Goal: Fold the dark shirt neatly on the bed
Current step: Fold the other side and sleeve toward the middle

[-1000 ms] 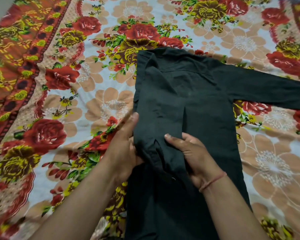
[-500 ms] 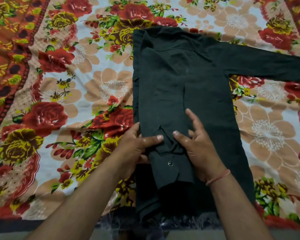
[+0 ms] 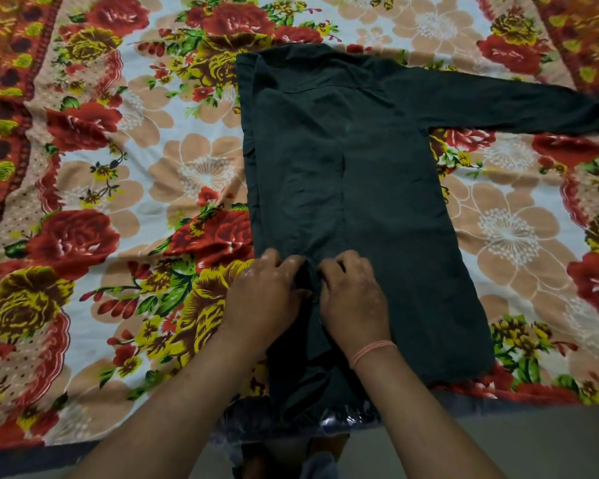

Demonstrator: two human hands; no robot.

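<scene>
Left hand [image 3: 267, 299] and right hand [image 3: 355, 300] are pinching the folded-in sleeve [image 3: 301, 209] of the dark shirt [image 3: 388, 219] on the bed [image 3: 146, 174]; the outstretched sleeve [image 3: 516, 102] and body are awaiting folding.

The shirt [image 3: 388, 209] lies on the bed [image 3: 146, 174], right of its middle, collar toward the far edge, hem over the near edge. One outstretched sleeve [image 3: 519, 105] reaches toward the right edge. The folded sleeve [image 3: 301, 202] lies along the shirt's left half (its near end pinched between left hand [image 3: 270, 299] and right hand [image 3: 355, 300], side by side).
</scene>
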